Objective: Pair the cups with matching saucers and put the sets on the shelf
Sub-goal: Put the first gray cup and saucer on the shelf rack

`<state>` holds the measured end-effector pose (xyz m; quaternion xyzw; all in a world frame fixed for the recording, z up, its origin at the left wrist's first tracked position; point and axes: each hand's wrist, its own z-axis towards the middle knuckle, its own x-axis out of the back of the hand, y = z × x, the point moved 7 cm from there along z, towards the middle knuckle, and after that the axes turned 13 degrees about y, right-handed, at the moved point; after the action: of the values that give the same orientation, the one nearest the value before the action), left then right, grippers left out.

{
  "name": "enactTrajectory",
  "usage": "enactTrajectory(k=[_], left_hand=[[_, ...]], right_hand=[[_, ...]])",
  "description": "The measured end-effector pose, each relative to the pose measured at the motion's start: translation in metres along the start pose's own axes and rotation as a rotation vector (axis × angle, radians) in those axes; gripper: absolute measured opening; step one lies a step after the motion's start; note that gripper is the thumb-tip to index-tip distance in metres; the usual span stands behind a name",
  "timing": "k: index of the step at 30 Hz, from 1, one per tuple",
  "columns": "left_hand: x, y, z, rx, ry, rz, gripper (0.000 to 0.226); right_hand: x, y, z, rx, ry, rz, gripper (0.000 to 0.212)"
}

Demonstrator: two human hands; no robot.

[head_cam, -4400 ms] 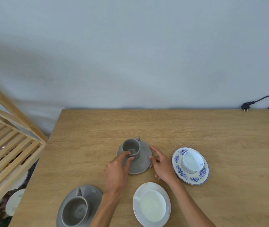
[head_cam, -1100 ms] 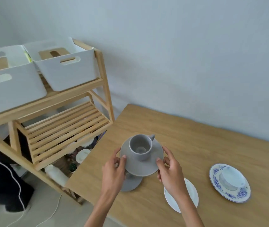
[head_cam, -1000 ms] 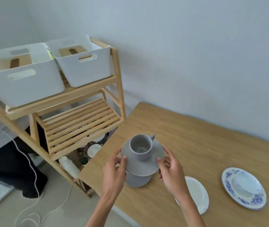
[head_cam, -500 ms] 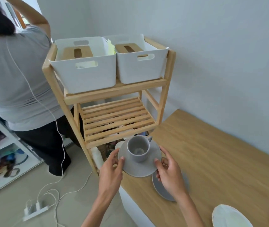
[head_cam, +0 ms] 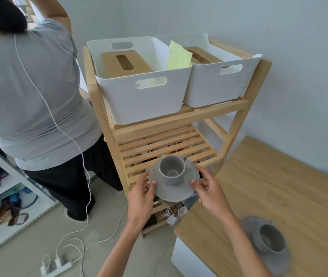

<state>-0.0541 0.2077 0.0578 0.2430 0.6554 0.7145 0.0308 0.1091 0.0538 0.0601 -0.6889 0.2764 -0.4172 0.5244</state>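
A grey saucer [head_cam: 176,188] with a grey cup [head_cam: 171,170] standing upright on it is held in the air between both hands, in front of the slatted middle level of the wooden shelf [head_cam: 167,148] and off the near-left corner of the bench [head_cam: 275,188]. The left hand [head_cam: 142,198] grips the saucer's left rim, its fingers [head_cam: 152,186] curled under the edge with the thumb tip on top; the right hand [head_cam: 212,191] grips the right rim the same way, thumb on the upper face and the other fingers [head_cam: 203,171] reaching round the far edge. The cup sits toward the far side of the saucer, between the two thumbs and touched by neither hand, its handle pointing away toward the shelf. On the bench at lower right lies a second grey cup on a grey saucer [head_cam: 269,241], blurred. Two white bins [head_cam: 145,96] stand side by side on the shelf's top level. Another person in a grey top [head_cam: 29,92] stands to the left with their back turned, a white cable [head_cam: 45,100] trailing down to the floor.
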Motion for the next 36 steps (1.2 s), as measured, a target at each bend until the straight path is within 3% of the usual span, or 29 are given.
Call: enactTrajectory(k=[9, 19, 31, 36], left_hand=[[-0.030, -0.042, 0.080, 0.063, 0.032, 0.043, 0.035], [-0.062, -0.118, 0.163, 0.265, 0.209, 0.075, 0.032], [-0.076, -0.147, 0.246, 0.227, 0.342, 0.293, 0.030], [-0.088, -0.139, 0.264, 0.129, 0.350, 0.459, 0.031]], right_hand=[[-0.054, 0.027, 0.094, -0.027, -0.050, -0.165, 0.054], [-0.128, 0.059, 0.205, 0.068, -0.226, -0.298, 0.053], [-0.186, 0.068, 0.282, 0.196, -0.318, -0.394, 0.055], [-0.194, 0.074, 0.297, 0.204, -0.309, -0.436, 0.050]])
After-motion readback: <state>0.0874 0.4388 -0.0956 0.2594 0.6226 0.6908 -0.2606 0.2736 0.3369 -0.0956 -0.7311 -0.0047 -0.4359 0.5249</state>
